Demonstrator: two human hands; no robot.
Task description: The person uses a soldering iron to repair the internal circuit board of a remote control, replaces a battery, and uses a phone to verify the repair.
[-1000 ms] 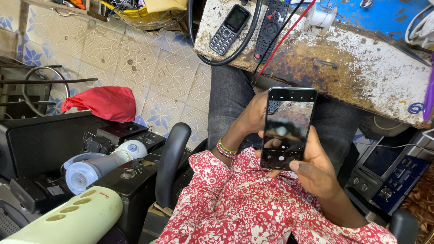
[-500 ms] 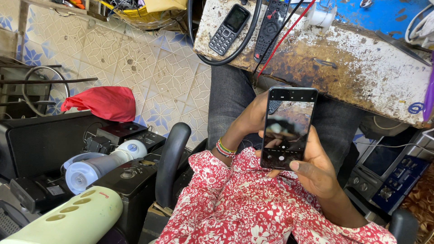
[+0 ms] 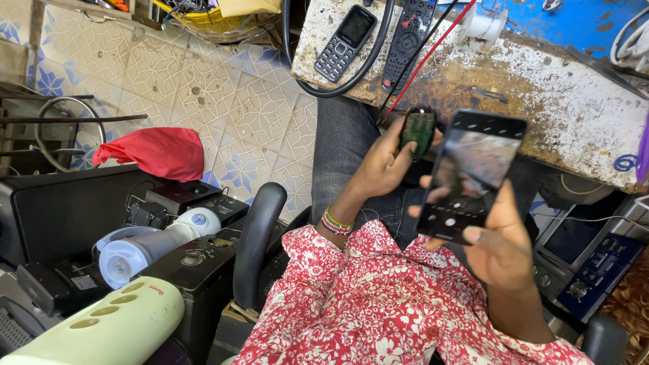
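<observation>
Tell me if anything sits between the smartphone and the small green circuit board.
Nothing visible does. The right hand holds the smartphone just right of the green circuit board, which the left hand grips by its edges. Only open air and denim-clad legs below separate them.

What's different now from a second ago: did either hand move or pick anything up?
The left hand has come off the smartphone and now shows a small green circuit board in its fingers, beside the phone. The right hand alone holds the phone, shifted right. The keypad phone and remote on the workbench stayed put.
</observation>
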